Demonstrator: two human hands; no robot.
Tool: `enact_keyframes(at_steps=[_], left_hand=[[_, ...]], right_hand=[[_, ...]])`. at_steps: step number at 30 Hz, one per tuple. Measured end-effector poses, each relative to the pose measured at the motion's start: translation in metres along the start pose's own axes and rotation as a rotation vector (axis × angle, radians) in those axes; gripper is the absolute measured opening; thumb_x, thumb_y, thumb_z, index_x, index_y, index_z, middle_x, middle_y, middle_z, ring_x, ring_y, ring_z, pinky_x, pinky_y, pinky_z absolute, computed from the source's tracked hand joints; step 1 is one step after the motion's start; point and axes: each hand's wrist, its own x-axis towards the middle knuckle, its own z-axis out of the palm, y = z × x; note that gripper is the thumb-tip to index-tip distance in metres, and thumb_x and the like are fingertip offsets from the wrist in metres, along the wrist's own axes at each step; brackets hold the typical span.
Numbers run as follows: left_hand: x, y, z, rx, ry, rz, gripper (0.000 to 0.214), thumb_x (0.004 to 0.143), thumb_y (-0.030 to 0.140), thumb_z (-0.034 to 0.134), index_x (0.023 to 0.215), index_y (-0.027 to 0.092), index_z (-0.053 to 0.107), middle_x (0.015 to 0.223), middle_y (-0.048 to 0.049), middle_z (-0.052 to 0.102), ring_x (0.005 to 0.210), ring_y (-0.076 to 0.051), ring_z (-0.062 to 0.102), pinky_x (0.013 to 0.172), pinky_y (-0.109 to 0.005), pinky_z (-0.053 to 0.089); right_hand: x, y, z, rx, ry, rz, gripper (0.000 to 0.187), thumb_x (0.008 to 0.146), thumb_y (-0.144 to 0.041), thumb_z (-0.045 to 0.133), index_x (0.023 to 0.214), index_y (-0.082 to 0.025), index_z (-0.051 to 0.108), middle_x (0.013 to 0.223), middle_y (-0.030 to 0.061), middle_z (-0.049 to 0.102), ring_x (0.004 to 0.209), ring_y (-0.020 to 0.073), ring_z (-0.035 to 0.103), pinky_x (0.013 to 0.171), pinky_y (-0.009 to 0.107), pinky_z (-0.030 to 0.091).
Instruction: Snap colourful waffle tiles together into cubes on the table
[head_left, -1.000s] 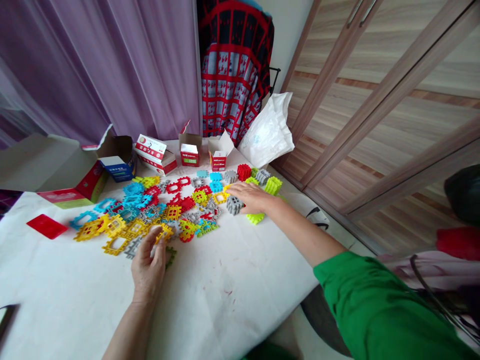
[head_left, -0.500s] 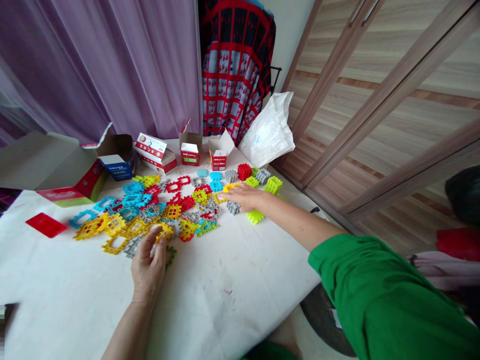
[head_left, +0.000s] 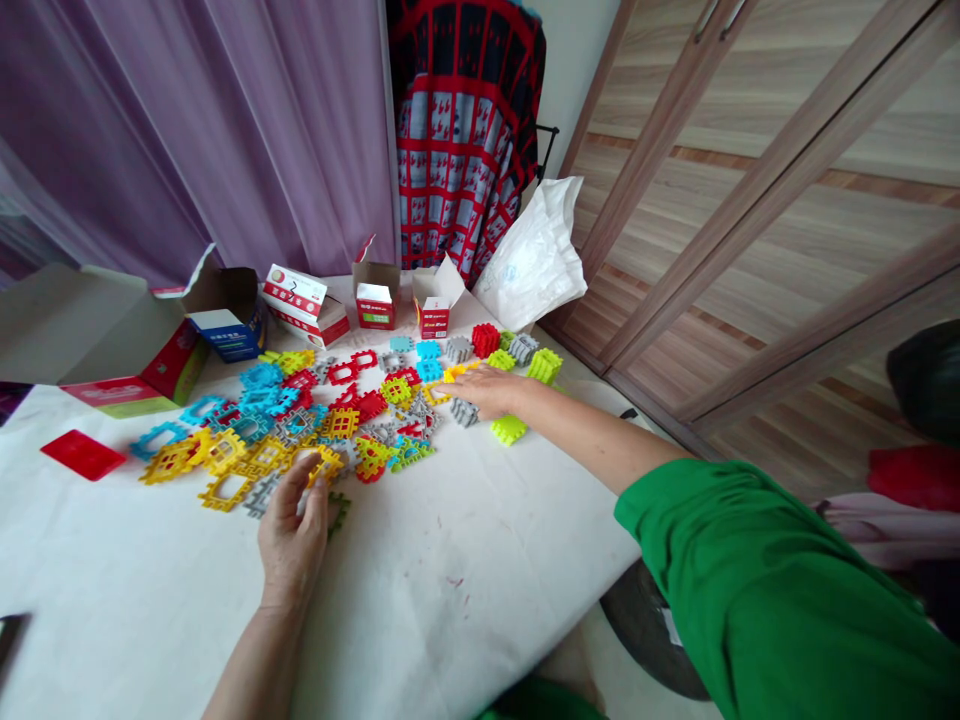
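Observation:
Colourful plastic interlocking building pieces lie in a loose heap on the white-covered table [head_left: 420, 580]. My left hand [head_left: 291, 530] is at the front of the heap, thumb and forefinger curved, with a yellow window-shaped piece [head_left: 326, 464] at their tips. Just beside that hand lies a dark green piece [head_left: 339, 511]. On the heap's right side my right hand [head_left: 489, 390] reaches out palm down, fingers stretched over a yellow piece [head_left: 459, 372]; its fingertips are partly hard to make out. Close to it are a grey stack [head_left: 464, 411] and a lime green stack [head_left: 509, 430].
Open cartons stand along the back: a large one [head_left: 112, 385], a blue one [head_left: 236, 335] and several small red-white ones [head_left: 375, 308]. A white bag [head_left: 534, 255] leans at the back right. A flat red piece [head_left: 82, 455] lies left. Neat stacks, including a red one [head_left: 486, 341], stand right.
The view has shifted slightly, so everything sits a little further left. Both hands keep nearly the same places among the pieces.

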Motion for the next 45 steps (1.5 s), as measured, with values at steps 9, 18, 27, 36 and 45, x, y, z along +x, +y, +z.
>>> enact_keyframes(at_steps=[9, 18, 27, 36, 45], left_hand=[[0.000, 0.001, 0.000, 0.008, -0.008, 0.009, 0.044, 0.083, 0.048, 0.059, 0.117, 0.022, 0.065, 0.124, -0.0097, 0.069, 0.118, -0.026, 0.063, 0.110, -0.048, 0.044], [-0.001, -0.001, 0.001, -0.014, -0.001, 0.010, 0.042, 0.084, 0.048, 0.058, 0.117, 0.023, 0.066, 0.126, -0.0092, 0.068, 0.122, -0.027, 0.061, 0.110, -0.048, 0.044], [-0.002, 0.000, 0.001, 0.006, 0.040, 0.042, 0.039, 0.083, 0.045, 0.057, 0.114, 0.024, 0.068, 0.121, -0.0074, 0.071, 0.117, -0.025, 0.065, 0.105, -0.044, 0.049], [0.000, -0.001, -0.001, -0.020, 0.030, 0.029, 0.037, 0.084, 0.045, 0.057, 0.113, 0.026, 0.069, 0.121, -0.0063, 0.072, 0.118, -0.027, 0.064, 0.107, -0.048, 0.047], [0.001, -0.009, 0.002, -0.033, 0.011, -0.002, 0.040, 0.084, 0.048, 0.058, 0.115, 0.026, 0.069, 0.124, -0.0067, 0.070, 0.118, -0.027, 0.064, 0.109, -0.048, 0.045]], right_hand=[[0.003, 0.001, 0.002, 0.052, -0.003, 0.001, 0.091, 0.069, -0.005, 0.069, 0.151, -0.030, 0.040, 0.145, 0.0117, 0.054, 0.130, 0.0334, 0.051, 0.109, 0.048, 0.035], [-0.034, 0.004, -0.026, 0.098, 0.135, 0.019, 0.073, 0.076, -0.017, 0.066, 0.146, -0.024, 0.047, 0.142, 0.0099, 0.056, 0.129, 0.0272, 0.052, 0.107, 0.041, 0.039], [-0.053, -0.098, 0.070, 1.097, 0.624, 0.517, 0.047, 0.085, -0.032, 0.052, 0.129, -0.017, 0.059, 0.065, -0.0004, 0.067, 0.058, 0.0157, 0.059, 0.059, 0.027, 0.046], [0.000, -0.128, 0.065, 1.968, 0.518, 0.693, 0.090, 0.064, -0.022, 0.063, 0.148, -0.030, 0.032, 0.069, -0.0053, 0.067, 0.048, 0.0105, 0.050, 0.041, 0.016, 0.024], [0.014, -0.121, 0.064, 2.044, 0.488, 0.695, 0.083, 0.065, -0.018, 0.065, 0.142, -0.033, 0.040, 0.064, -0.0060, 0.064, 0.045, 0.0097, 0.046, 0.041, 0.015, 0.020]])
